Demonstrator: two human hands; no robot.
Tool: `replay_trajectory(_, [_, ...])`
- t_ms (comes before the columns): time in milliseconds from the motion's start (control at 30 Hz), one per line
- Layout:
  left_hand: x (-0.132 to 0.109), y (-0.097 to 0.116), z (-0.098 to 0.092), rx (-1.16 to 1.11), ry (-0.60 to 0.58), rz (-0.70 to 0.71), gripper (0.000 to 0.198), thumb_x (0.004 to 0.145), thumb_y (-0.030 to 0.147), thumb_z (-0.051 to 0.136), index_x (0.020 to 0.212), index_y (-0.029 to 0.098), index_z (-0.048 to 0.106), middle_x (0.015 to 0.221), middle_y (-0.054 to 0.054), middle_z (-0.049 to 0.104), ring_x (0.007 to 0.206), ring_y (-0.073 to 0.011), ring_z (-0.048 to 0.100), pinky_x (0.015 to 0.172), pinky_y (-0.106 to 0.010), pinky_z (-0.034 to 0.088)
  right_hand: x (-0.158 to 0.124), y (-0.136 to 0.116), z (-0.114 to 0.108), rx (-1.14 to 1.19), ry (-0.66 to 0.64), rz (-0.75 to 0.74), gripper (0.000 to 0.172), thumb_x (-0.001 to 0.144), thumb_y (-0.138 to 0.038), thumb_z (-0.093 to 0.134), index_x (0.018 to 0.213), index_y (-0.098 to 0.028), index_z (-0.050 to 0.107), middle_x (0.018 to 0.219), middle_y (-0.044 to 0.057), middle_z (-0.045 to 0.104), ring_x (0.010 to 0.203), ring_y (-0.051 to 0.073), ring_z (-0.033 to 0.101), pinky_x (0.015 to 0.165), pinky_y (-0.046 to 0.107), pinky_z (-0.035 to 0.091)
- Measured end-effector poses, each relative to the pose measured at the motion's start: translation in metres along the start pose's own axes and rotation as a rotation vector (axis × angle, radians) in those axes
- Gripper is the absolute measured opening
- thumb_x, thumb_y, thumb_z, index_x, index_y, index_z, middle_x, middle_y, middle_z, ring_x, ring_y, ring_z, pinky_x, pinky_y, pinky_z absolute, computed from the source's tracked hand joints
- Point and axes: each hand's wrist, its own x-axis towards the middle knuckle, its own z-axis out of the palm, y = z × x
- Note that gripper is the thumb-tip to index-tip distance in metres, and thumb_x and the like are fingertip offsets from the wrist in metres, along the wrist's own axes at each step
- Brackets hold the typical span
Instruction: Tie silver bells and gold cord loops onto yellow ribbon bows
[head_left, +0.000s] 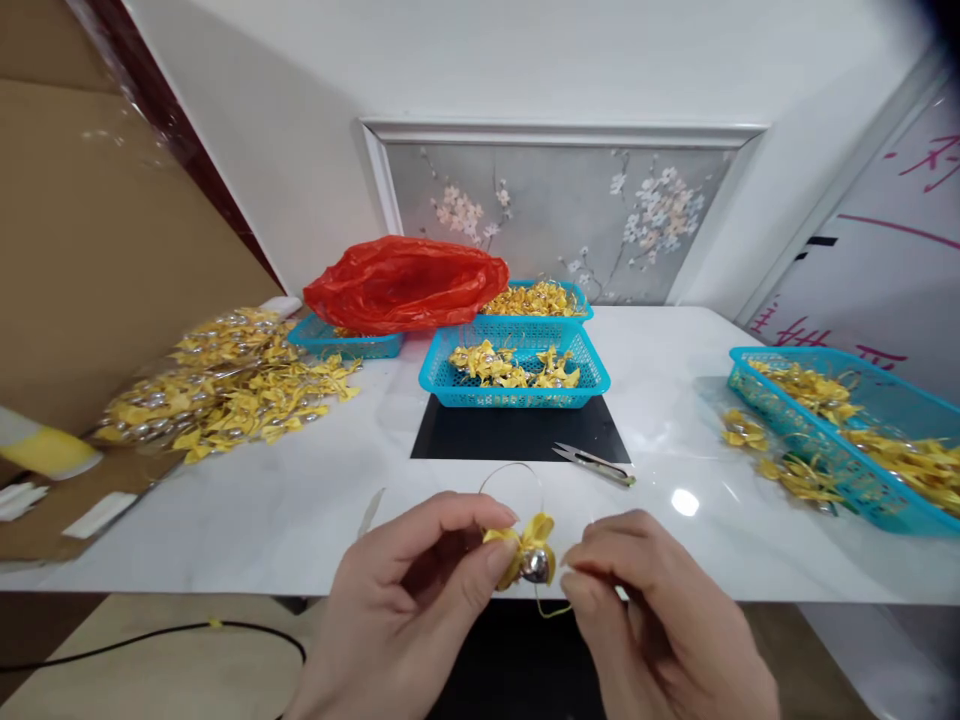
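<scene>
My left hand [431,575] pinches a yellow fabric flower [541,528] between thumb and fingers. A shiny silver bell-like ball [535,566] sits at its right side. A thin loop of thread [517,466] arcs above the flower. Just to the right, my right hand [652,600] is closed in a pinch on a thin yellow-green cord [553,612], which hangs in a curve below the ball. The pinched end is hidden by the fingertips. Beyond my right hand, small thread snips [594,464] lie on the white table [247,520].
A blue basket [517,398] with several yellow flowers stands on a black mat [517,435]. Behind are a red plastic bag [405,290] and more blue baskets. Piled flowers [255,400] lie at left. Another filled basket [832,440] stands at right, with loose flowers [802,480] beside it.
</scene>
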Motion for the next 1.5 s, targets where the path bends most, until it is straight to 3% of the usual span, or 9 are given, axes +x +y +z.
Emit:
replay_trajectory(267, [-0.005, 0.002, 0.009, 0.121, 0.130, 0.223, 0.017, 0.077, 0.015, 0.073, 0.072, 0.031, 0.076, 0.068, 0.005, 0.073, 0.060, -0.0134, 0.064, 0.054, -0.018, 0.051, 0.000, -0.010, 0.003, -0.086, -0.110, 0.076, 0.006, 0.092, -0.022, 0.061, 0.089, -0.025, 0.064, 0.076, -0.001, 0.063, 0.057, 0.011, 0.054, 0.054, 0.022, 0.047])
replay_trajectory(467, [-0.007, 0.000, 0.010, 0.135, 0.173, 0.237, 0.017, 0.079, 0.018, 0.071, 0.068, 0.030, 0.076, 0.068, 0.003, 0.074, 0.061, -0.0158, 0.065, 0.052, -0.021, 0.049, 0.002, -0.006, 0.004, 0.215, -0.220, 0.286, 0.014, 0.091, -0.030, 0.060, 0.083, -0.020, 0.067, 0.066, 0.000, 0.058, 0.053, 0.011, 0.050, 0.044, 0.021, 0.040])
replay_trajectory(567, [-0.006, -0.002, 0.008, 0.089, 0.154, 0.213, 0.017, 0.079, 0.017, 0.071, 0.070, 0.031, 0.076, 0.069, 0.005, 0.074, 0.062, -0.0148, 0.066, 0.056, -0.020, 0.052, 0.004, -0.006, 0.003, 0.285, -0.255, 0.347, 0.016, 0.091, -0.033, 0.062, 0.082, -0.021, 0.068, 0.066, -0.001, 0.061, 0.052, 0.010, 0.052, 0.044, 0.019, 0.039])
replay_trajectory(733, [-0.004, -0.004, 0.001, 0.029, 0.073, 0.143, 0.017, 0.081, 0.016, 0.070, 0.074, 0.031, 0.076, 0.070, 0.006, 0.074, 0.064, -0.0124, 0.066, 0.058, -0.015, 0.053, 0.002, -0.001, 0.001, 0.067, -0.215, 0.132, 0.015, 0.089, -0.030, 0.066, 0.076, -0.022, 0.067, 0.064, -0.003, 0.060, 0.051, 0.009, 0.048, 0.046, 0.022, 0.036])
replay_trajectory(833, [-0.004, -0.004, -0.002, 0.028, 0.050, 0.132, 0.017, 0.082, 0.016, 0.070, 0.075, 0.031, 0.076, 0.069, 0.006, 0.072, 0.062, -0.0115, 0.064, 0.056, -0.014, 0.050, 0.001, 0.000, -0.006, 0.002, -0.206, 0.193, 0.016, 0.082, -0.035, 0.074, 0.078, -0.023, 0.065, 0.058, -0.006, 0.052, 0.045, 0.009, 0.039, 0.042, 0.023, 0.031])
replay_trajectory(967, [-0.005, -0.003, -0.001, 0.026, 0.040, 0.146, 0.018, 0.082, 0.016, 0.069, 0.074, 0.031, 0.076, 0.066, 0.006, 0.069, 0.059, -0.0101, 0.062, 0.053, -0.013, 0.048, 0.007, -0.002, -0.012, 0.143, -0.211, 0.355, 0.015, 0.082, -0.036, 0.073, 0.091, -0.026, 0.068, 0.059, -0.006, 0.049, 0.048, 0.009, 0.042, 0.046, 0.021, 0.034])
replay_trajectory(1100, [-0.007, -0.003, 0.001, -0.019, -0.002, 0.116, 0.016, 0.081, 0.017, 0.071, 0.078, 0.032, 0.077, 0.069, 0.005, 0.072, 0.061, -0.0106, 0.065, 0.055, -0.012, 0.051, 0.014, -0.003, -0.006, 0.292, -0.269, 0.435, 0.020, 0.087, -0.035, 0.066, 0.074, -0.020, 0.065, 0.065, -0.002, 0.054, 0.055, 0.010, 0.045, 0.049, 0.021, 0.035])
replay_trajectory(1367, [-0.006, -0.003, 0.003, -0.093, -0.054, 0.024, 0.024, 0.074, 0.010, 0.075, 0.081, 0.032, 0.079, 0.076, 0.005, 0.075, 0.067, -0.0114, 0.067, 0.062, -0.012, 0.055, 0.011, -0.003, -0.002, 0.332, -0.213, 0.428, 0.024, 0.090, -0.034, 0.065, 0.071, -0.020, 0.061, 0.065, -0.003, 0.049, 0.057, 0.009, 0.041, 0.050, 0.021, 0.031])
replay_trajectory(1500, [-0.005, -0.008, -0.001, -0.210, -0.074, -0.103, 0.020, 0.070, 0.014, 0.081, 0.082, 0.030, 0.079, 0.074, 0.003, 0.075, 0.067, -0.0117, 0.067, 0.061, -0.013, 0.054, 0.010, 0.009, -0.008, 0.435, -0.276, 0.383, 0.018, 0.099, -0.033, 0.054, 0.095, -0.024, 0.069, 0.079, 0.000, 0.058, 0.052, 0.006, 0.043, 0.045, 0.019, 0.033])
